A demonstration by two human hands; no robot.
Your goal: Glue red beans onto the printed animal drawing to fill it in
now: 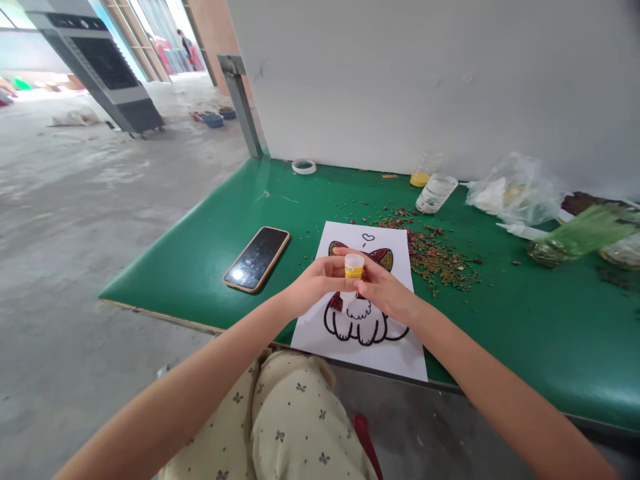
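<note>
My left hand [323, 280] and my right hand [383, 283] meet over the sheet of paper, both with fingers around a small translucent bottle with a yellow label [354, 268]. Its lower part is partly behind my thumbs. Beneath my hands, the white paper [317, 333] carries a black-outlined cat drawing [367, 327] with a small heart above it. Its ears and a patch at the left are filled with dark red and olive-green grains. My hands cover much of the cat's face.
Loose red and green grains [443, 260] lie right of the paper. A phone [257, 260] rests at the left. Behind are a tape roll [303, 167], a tilted plastic cup [437, 193], a clear plastic bag [520, 190] and a green bundle [585, 237]. A white panel [425, 80] borders the green table.
</note>
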